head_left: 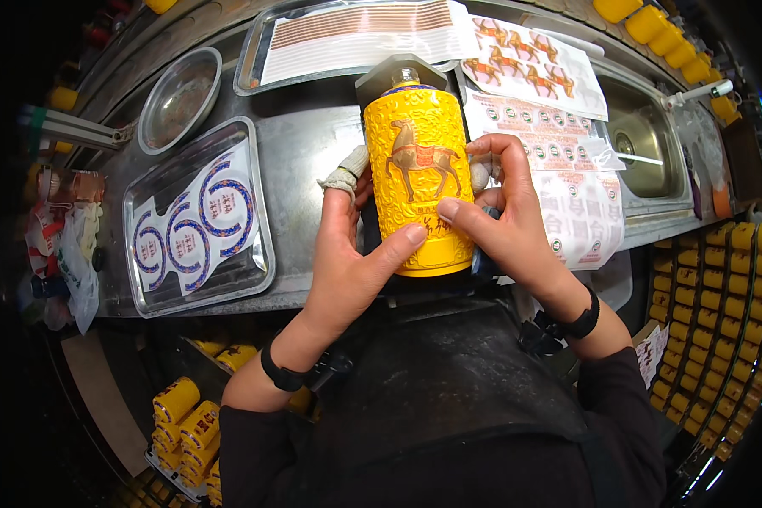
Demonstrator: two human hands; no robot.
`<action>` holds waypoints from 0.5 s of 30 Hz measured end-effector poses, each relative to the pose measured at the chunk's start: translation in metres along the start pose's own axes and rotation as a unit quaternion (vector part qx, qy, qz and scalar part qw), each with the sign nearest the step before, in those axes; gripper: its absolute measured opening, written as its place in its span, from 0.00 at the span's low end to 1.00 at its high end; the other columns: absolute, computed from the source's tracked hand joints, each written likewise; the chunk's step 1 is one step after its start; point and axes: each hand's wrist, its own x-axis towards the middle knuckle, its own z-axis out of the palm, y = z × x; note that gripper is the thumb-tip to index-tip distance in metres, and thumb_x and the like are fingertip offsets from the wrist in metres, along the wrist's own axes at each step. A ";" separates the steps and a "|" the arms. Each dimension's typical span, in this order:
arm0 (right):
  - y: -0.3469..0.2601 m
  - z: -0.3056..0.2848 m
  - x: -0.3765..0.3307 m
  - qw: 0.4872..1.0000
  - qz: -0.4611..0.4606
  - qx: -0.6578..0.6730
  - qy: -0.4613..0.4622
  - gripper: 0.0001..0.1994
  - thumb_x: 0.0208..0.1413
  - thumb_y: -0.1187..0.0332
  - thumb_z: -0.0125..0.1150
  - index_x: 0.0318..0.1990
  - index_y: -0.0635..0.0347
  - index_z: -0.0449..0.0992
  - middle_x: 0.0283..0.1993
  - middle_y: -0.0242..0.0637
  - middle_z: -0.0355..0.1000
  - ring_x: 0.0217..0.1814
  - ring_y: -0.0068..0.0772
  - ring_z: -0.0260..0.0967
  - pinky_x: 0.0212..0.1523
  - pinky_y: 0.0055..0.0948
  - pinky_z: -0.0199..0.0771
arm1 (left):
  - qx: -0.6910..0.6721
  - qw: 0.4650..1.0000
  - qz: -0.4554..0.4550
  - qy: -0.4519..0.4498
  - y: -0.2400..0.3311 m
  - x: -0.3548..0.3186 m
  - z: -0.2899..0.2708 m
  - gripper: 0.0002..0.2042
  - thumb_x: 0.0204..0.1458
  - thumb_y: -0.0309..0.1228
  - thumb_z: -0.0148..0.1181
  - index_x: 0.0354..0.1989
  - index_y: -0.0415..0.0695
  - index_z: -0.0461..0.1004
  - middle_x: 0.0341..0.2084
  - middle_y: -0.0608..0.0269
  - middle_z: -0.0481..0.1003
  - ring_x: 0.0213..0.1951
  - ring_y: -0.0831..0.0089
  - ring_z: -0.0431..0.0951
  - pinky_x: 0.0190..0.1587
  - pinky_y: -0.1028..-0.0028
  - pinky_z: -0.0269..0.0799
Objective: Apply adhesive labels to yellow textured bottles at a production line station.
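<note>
A yellow embossed bottle (389,182) with a brown horse picture and a bare neck is held between my hands above the front of the metal workbench. Around its lower left side is my left hand (351,237), its thumb pressing on dark lettering near the base. My right hand (512,216) grips the opposite side, with its thumb on the same lettering. Pale cloth covers a fingertip on my left hand. The fingers behind the bottle are partly hidden.
Left are a tray (267,254) of blue-edged decals and a round metal bowl (218,72). Behind is a tray (244,80) with striped sheets. Printed decal sheets (580,212) lie right, beside a sink (673,152). Yellow bottles (199,423) stand below left; more fill racks at right.
</note>
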 end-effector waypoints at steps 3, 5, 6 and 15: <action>0.002 0.001 0.001 1.000 -0.029 0.003 0.011 0.29 0.47 0.67 0.70 0.53 0.60 0.59 0.49 0.37 0.60 0.33 0.17 0.64 0.27 0.17 0.68 | 0.006 1.000 -0.002 0.000 0.000 0.000 -0.001 0.40 0.49 0.36 0.68 0.65 0.35 0.51 0.59 0.49 0.61 0.63 0.61 0.62 0.67 0.63 0.52; 0.000 0.001 0.000 1.000 -0.010 0.013 0.007 0.29 0.47 0.67 0.70 0.53 0.60 0.59 0.49 0.37 0.60 0.34 0.18 0.64 0.27 0.17 0.68 | 0.009 1.000 -0.002 -0.001 -0.001 0.000 -0.001 0.40 0.49 0.36 0.68 0.65 0.35 0.51 0.59 0.49 0.61 0.63 0.61 0.62 0.67 0.63 0.52; 0.000 0.001 0.001 1.000 -0.009 0.013 0.007 0.29 0.47 0.67 0.70 0.53 0.60 0.59 0.49 0.37 0.60 0.34 0.18 0.64 0.27 0.17 0.68 | 0.008 1.000 -0.002 -0.001 -0.001 0.000 -0.001 0.40 0.49 0.36 0.68 0.65 0.35 0.52 0.59 0.49 0.61 0.62 0.61 0.62 0.67 0.63 0.52; 0.005 -0.020 0.007 0.988 0.078 0.136 0.009 0.16 0.52 0.71 0.64 0.48 0.60 0.71 0.38 0.27 0.69 0.32 0.09 0.63 0.26 0.15 0.63 | 0.009 1.000 0.009 -0.009 -0.003 0.001 -0.002 0.40 0.49 0.35 0.67 0.66 0.35 0.51 0.59 0.49 0.61 0.62 0.61 0.62 0.67 0.63 0.52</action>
